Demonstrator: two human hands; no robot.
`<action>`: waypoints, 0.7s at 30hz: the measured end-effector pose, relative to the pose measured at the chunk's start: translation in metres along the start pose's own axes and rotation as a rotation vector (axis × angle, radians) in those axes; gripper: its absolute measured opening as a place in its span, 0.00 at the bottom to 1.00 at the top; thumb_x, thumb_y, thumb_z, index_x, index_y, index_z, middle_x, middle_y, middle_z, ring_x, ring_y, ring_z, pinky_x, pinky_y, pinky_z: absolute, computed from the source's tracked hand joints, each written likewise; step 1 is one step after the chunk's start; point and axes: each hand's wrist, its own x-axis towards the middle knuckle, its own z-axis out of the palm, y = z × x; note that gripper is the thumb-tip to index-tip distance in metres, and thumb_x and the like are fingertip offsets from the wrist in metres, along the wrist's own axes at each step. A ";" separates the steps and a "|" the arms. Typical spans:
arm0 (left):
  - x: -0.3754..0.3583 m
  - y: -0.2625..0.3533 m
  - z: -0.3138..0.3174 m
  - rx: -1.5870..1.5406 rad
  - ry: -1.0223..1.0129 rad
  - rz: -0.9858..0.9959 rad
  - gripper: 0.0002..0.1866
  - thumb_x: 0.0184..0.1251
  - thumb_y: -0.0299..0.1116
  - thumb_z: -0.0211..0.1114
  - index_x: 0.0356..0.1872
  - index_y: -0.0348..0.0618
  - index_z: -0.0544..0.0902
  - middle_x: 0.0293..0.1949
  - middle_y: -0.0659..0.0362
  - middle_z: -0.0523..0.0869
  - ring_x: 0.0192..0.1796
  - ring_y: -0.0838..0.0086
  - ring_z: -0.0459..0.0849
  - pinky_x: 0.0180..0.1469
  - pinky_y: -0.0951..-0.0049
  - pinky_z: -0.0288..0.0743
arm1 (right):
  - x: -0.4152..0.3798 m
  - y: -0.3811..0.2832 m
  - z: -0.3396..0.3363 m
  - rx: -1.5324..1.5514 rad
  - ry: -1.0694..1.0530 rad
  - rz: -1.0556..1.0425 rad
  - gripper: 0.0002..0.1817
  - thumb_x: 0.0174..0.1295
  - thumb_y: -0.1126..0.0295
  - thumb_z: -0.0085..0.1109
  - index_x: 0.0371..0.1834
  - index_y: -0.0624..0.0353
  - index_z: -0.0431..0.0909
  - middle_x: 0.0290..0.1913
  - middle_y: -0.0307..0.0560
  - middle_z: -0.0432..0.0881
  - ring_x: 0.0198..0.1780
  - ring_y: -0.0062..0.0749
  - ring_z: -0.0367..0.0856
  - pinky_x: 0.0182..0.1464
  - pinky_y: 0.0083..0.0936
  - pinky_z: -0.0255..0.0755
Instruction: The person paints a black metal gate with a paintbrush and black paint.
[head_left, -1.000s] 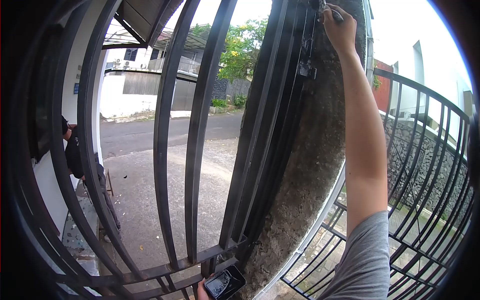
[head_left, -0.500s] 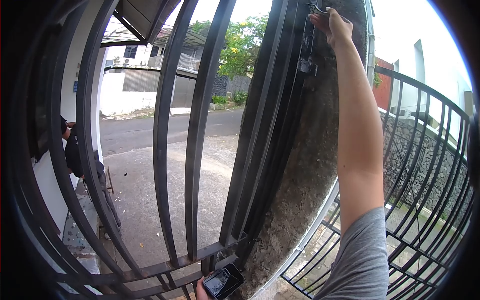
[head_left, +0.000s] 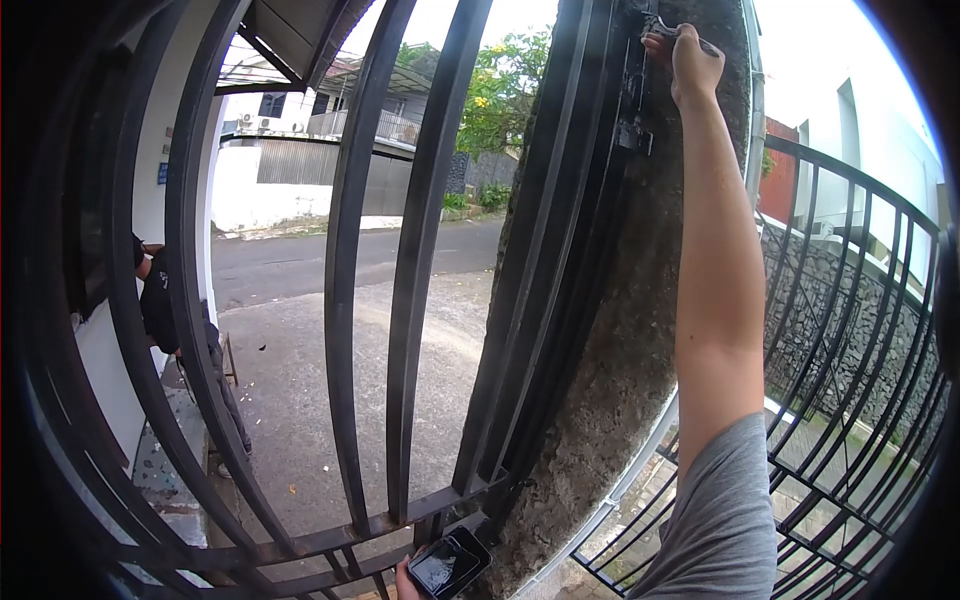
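Note:
My right hand is raised at the upper right, its fingers closed around a metal wrench-like tool. The tool's tip touches or nearly touches the black metal fitting along the edge of the gate, beside the rough concrete pillar. Below it on the same edge is a black bracket. At the bottom, my left hand holds a dark phone with a reflective screen, close to the gate's lower rail. Only part of that hand shows.
Tall black gate bars stand in front of me. Beyond them, a person in dark clothes is at the left beside a white wall. A road runs past. Another black fence and a stone wall are on the right.
The view has shifted slightly, so the gate and pillar appear farther right. My right hand has turned a little with the tool, whose handle now shows past the knuckles.

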 end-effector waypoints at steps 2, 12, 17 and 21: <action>0.006 0.000 -0.001 -0.052 -0.035 -0.026 0.36 0.79 0.62 0.44 0.68 0.44 0.82 0.64 0.50 0.86 0.64 0.51 0.84 0.70 0.48 0.78 | 0.003 0.002 -0.006 -0.125 -0.101 -0.035 0.15 0.75 0.71 0.56 0.43 0.79 0.80 0.36 0.63 0.90 0.32 0.44 0.93 0.39 0.34 0.91; 0.000 -0.005 0.021 0.002 -0.003 -0.017 0.34 0.81 0.58 0.43 0.66 0.41 0.83 0.64 0.50 0.86 0.66 0.51 0.83 0.72 0.51 0.76 | 0.022 0.023 0.008 -0.120 -0.213 -0.038 0.15 0.77 0.69 0.58 0.47 0.76 0.84 0.39 0.57 0.91 0.38 0.40 0.94 0.46 0.31 0.90; 0.011 -0.008 0.000 -0.017 -0.026 -0.001 0.35 0.80 0.60 0.44 0.68 0.42 0.82 0.64 0.49 0.86 0.66 0.50 0.82 0.72 0.48 0.75 | 0.021 0.020 0.015 -0.102 -0.130 -0.074 0.14 0.77 0.71 0.57 0.48 0.77 0.82 0.39 0.60 0.90 0.37 0.42 0.94 0.44 0.33 0.91; 0.006 -0.003 -0.011 -0.033 -0.022 -0.046 0.36 0.78 0.63 0.46 0.69 0.46 0.81 0.65 0.50 0.86 0.66 0.49 0.82 0.71 0.47 0.76 | -0.003 0.025 0.004 0.120 -0.067 0.003 0.14 0.77 0.72 0.54 0.45 0.80 0.79 0.37 0.64 0.89 0.36 0.47 0.93 0.43 0.34 0.91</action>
